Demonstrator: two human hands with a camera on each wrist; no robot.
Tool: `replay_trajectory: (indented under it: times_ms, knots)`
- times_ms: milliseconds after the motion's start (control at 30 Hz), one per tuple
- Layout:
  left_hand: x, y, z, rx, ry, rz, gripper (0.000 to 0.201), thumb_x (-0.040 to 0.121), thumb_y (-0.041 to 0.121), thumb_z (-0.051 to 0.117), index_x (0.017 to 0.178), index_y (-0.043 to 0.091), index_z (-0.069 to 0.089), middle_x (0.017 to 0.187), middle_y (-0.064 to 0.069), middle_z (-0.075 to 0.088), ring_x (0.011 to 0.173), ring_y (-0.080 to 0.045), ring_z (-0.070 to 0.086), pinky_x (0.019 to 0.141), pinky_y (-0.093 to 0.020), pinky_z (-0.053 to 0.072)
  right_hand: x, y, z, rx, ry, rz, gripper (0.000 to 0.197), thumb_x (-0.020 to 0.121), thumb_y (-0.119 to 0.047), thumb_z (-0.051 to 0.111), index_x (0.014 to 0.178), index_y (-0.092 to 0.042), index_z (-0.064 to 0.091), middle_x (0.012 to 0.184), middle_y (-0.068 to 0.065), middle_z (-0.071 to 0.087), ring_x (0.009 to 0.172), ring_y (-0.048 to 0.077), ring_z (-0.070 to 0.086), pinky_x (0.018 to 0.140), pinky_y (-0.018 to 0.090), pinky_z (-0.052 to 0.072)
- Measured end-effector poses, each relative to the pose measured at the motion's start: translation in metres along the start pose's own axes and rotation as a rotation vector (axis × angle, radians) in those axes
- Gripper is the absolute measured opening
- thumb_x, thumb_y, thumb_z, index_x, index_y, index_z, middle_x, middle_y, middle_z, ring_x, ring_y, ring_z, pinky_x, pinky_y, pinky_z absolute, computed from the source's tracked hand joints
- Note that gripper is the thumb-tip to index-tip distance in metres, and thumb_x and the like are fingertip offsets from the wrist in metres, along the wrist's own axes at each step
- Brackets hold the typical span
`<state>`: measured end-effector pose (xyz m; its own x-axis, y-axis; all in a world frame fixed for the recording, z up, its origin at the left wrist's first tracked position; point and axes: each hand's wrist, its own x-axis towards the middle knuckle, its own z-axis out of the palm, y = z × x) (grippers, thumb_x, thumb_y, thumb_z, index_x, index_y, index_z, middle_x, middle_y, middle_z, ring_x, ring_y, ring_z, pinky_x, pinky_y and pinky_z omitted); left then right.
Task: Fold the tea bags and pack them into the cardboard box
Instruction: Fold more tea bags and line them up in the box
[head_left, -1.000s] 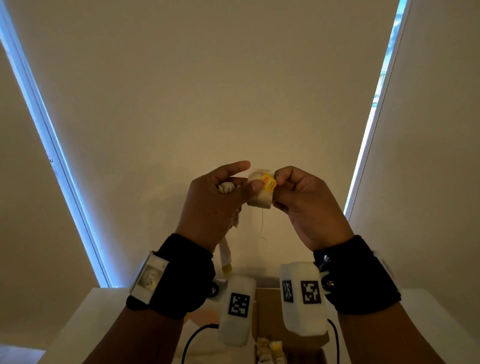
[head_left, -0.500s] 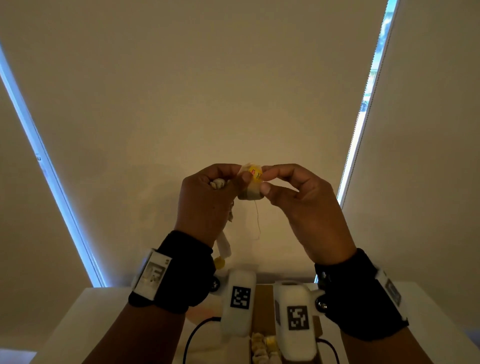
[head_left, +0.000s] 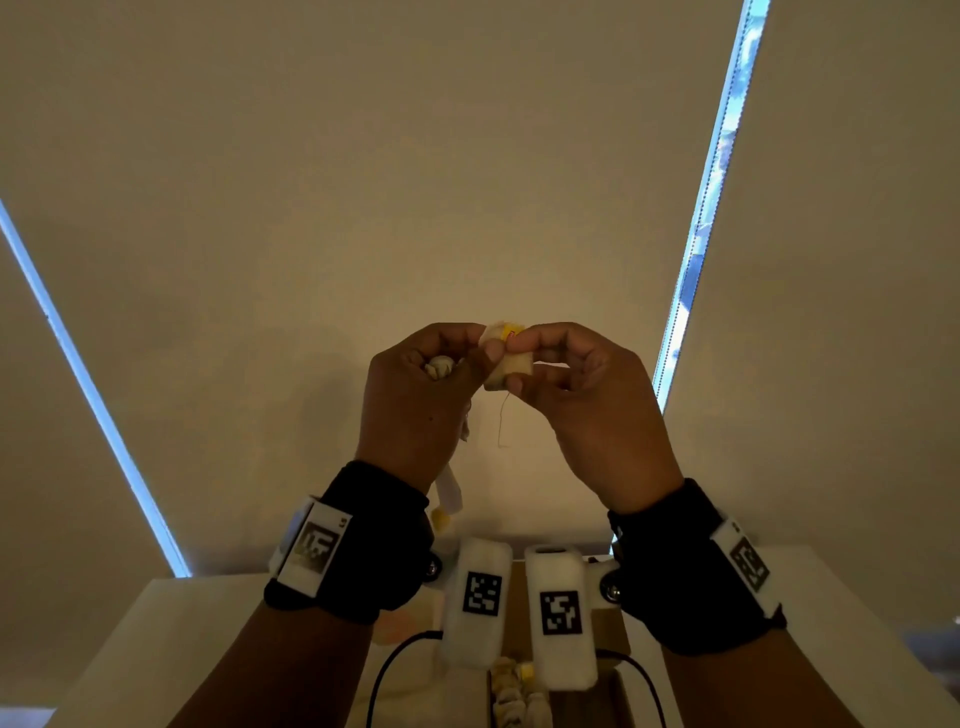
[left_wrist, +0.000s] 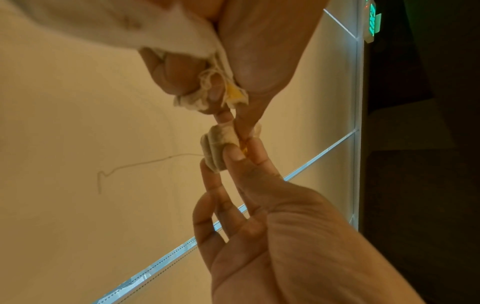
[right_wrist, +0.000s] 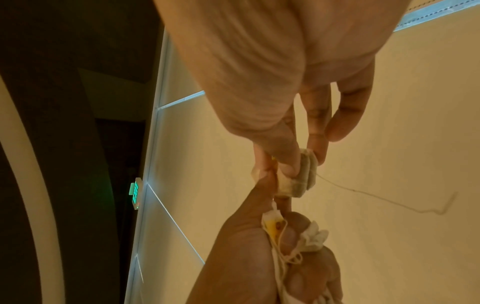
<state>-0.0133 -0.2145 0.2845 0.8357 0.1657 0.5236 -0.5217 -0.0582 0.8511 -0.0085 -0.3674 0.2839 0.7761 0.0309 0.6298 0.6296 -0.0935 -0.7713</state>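
A folded tea bag (head_left: 506, 366) with a yellow tag (head_left: 511, 330) is held up in the air between both hands, its string (head_left: 503, 426) hanging loose. My left hand (head_left: 485, 345) pinches its left side and also grips a bunch of spare tea bags (head_left: 440, 368) in the palm; one of them dangles below the wrist (head_left: 449, 493). My right hand (head_left: 522, 361) pinches the bag's right side between thumb and fingers. The wrist views show the same folded tea bag (left_wrist: 218, 148) (right_wrist: 298, 176) layered between the fingertips. The cardboard box (head_left: 621, 696) lies low in the head view with tea bags (head_left: 511, 686) in it.
The box rests on a white table (head_left: 130, 649), under my forearms. White wrist cameras (head_left: 480, 592) and a black cable (head_left: 395, 670) hang over the box. A pale blind fills the background, with bright window strips (head_left: 711, 208) at both sides.
The yellow tag has turned from the bag's right side to its top, under my right fingertips. The right fingers have shifted from a tight pinch to a looser thumb-and-finger hold.
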Motion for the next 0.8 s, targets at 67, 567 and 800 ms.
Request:
replay_trajectory:
  times_ms: [67, 567, 800]
  knots:
    - [0.001, -0.004, 0.0, 0.02, -0.025, 0.006, 0.009, 0.093, 0.022, 0.074, 0.1, 0.017, 0.077, 0.051, 0.011, 0.056, 0.042, -0.01, 0.042, 0.041, -0.021, 0.036, 0.001, 0.001, -0.003, -0.053, 0.018, 0.029, 0.029, 0.082, 0.001, 0.078, 0.101, -0.021, 0.074, 0.103, -0.005, 0.076, 0.094, 0.014, 0.074, 0.086, 0.037, 0.061]
    - [-0.002, -0.041, 0.02, 0.231, -0.043, 0.202, 0.006, 0.09, 0.022, 0.078, 0.091, 0.016, 0.078, 0.075, 0.006, 0.075, 0.067, -0.008, 0.068, 0.064, -0.019, 0.052, -0.009, 0.023, -0.022, -0.215, -0.015, 0.081, 0.021, 0.086, -0.01, 0.077, 0.099, -0.027, 0.075, 0.095, -0.022, 0.072, 0.087, -0.008, 0.069, 0.078, 0.005, 0.049]
    - [-0.028, -0.104, 0.034, 0.302, -0.089, 0.075, 0.008, 0.09, 0.024, 0.078, 0.092, 0.017, 0.078, 0.077, 0.01, 0.073, 0.066, -0.002, 0.062, 0.062, -0.01, 0.043, -0.036, 0.083, -0.028, -0.278, -0.021, 0.209, 0.022, 0.084, -0.007, 0.077, 0.095, -0.025, 0.077, 0.096, -0.015, 0.075, 0.092, 0.001, 0.07, 0.086, 0.016, 0.055]
